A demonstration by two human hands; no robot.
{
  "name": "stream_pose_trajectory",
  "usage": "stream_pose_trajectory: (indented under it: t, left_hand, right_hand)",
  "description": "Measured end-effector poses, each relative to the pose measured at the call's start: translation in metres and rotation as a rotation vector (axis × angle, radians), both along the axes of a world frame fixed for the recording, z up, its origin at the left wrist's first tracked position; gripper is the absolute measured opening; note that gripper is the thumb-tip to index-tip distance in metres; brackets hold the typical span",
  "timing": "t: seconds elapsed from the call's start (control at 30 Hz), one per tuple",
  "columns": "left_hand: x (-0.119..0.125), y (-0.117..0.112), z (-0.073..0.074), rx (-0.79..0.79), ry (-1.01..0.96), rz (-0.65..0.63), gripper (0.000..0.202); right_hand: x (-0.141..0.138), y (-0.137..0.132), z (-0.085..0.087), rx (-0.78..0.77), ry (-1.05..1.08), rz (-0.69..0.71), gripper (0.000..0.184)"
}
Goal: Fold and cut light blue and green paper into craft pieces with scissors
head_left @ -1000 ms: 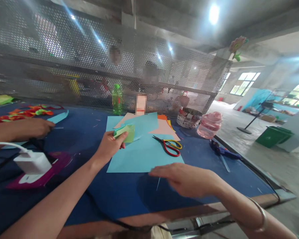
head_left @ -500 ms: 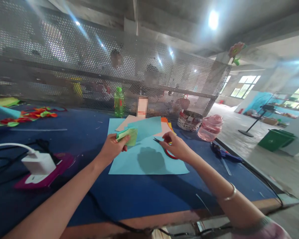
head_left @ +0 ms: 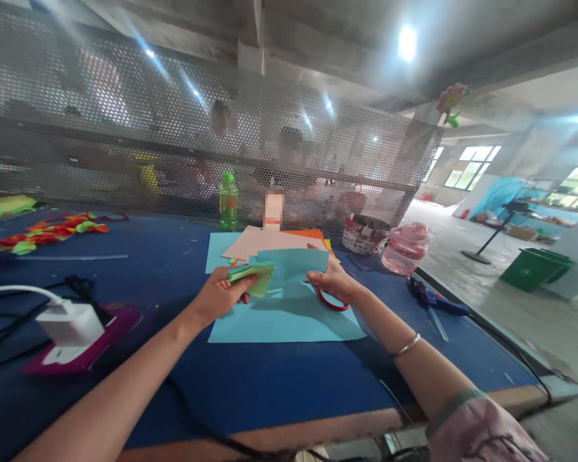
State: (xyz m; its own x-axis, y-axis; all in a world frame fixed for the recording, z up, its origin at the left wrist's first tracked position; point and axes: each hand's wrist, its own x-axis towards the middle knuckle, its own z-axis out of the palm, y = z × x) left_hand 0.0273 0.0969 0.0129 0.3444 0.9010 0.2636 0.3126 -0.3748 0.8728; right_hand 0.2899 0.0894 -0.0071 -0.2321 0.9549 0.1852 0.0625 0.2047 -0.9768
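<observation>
My left hand (head_left: 224,292) is closed on a small stack of green paper (head_left: 262,282), thumb on top. A blue paper piece (head_left: 293,262) stretches from that stack to my right hand (head_left: 334,282), which pinches its right end between thumb and fingers. Red-handled scissors (head_left: 334,305) are at my right hand too, their loop showing under the palm; the blades are mostly hidden. Beneath both hands lies a large light-blue sheet (head_left: 279,330), with pale pink paper (head_left: 250,240) and orange paper (head_left: 313,236) at its far side.
A green bottle (head_left: 228,202) stands by the perforated metal screen (head_left: 173,128). On the right are a woven basket (head_left: 363,234), a pink jug (head_left: 405,247) and a blue glue gun (head_left: 438,301). At left, a white charger (head_left: 70,327) sits on a purple power strip (head_left: 115,330).
My right hand has moved to the blue paper and taken its right end. The paper has come lower and nearer, and the scissor tips that stuck out leftward are now mostly hidden.
</observation>
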Motion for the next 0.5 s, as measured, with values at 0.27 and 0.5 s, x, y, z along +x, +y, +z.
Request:
stream_pose_trajectory:
  t: [0.27, 0.5]
  left_hand:
    - [0.0, 0.004, -0.005, -0.078, -0.026, -0.02, 0.021]
    - [-0.002, 0.01, -0.015, -0.195, 0.1, -0.07, 0.023]
  right_hand:
    - [-0.011, -0.005, -0.014, -0.084, 0.055, 0.025, 0.044]
    - [-0.017, -0.012, -0.016, 0.117, -0.261, 0.045, 0.049]
